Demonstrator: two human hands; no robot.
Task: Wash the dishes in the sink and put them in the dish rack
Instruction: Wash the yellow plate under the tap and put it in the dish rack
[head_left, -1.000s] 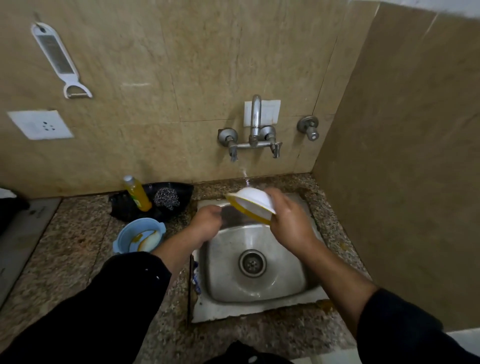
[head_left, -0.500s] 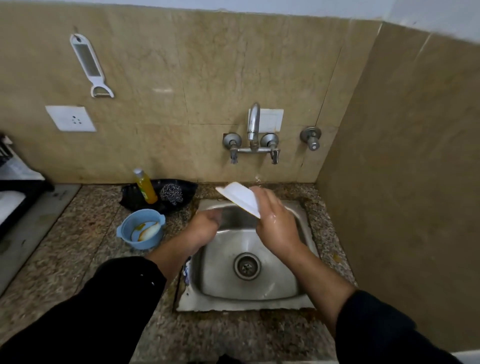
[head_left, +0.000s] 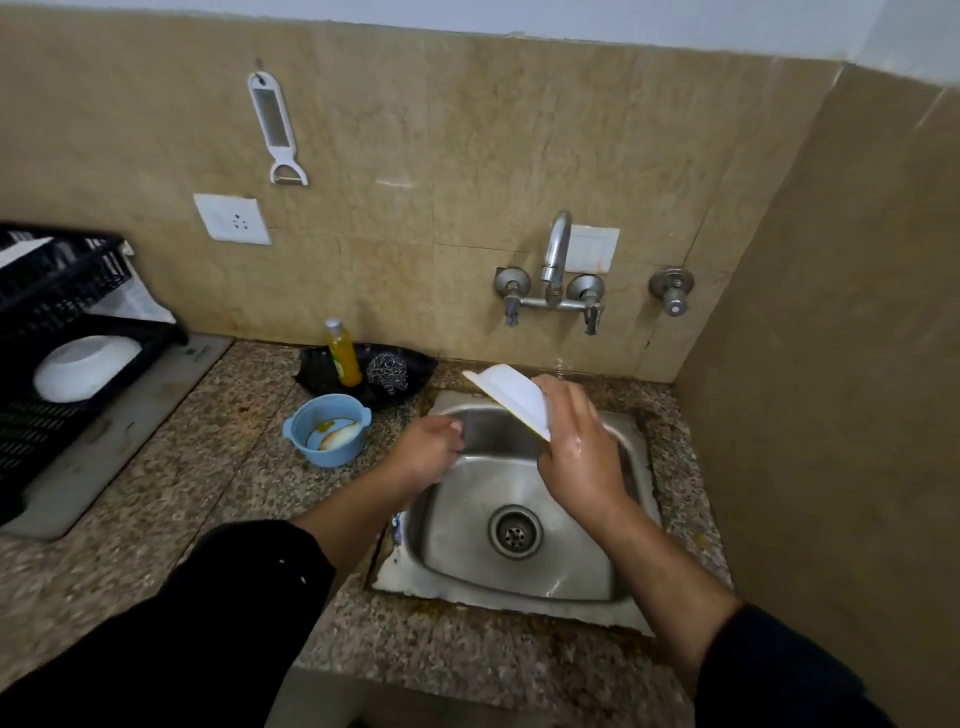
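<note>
Since the right hand (head_left: 576, 457) is visibly wet and its grip alone holds the white round bowl (head_left: 511, 397) by one side, slip is the main risk: the bowl would drop into the stainless steel sink (head_left: 493, 597) below. The bowl is tilted, underside up, over the sink's back edge at centre frame. The black slatted dish rack (head_left: 52, 291) is at far left of frame, well apart. The carry crosses the speckled granite counter (head_left: 208, 493) past the small blue handled pot (head_left: 327, 428), so it could clip it or drip. Right wrist bent, fingers wrapped over the bowl. Left hand (head_left: 428, 457) at the sink's left edge, fingers curled; cannot tell if its grip holds anything.
</note>
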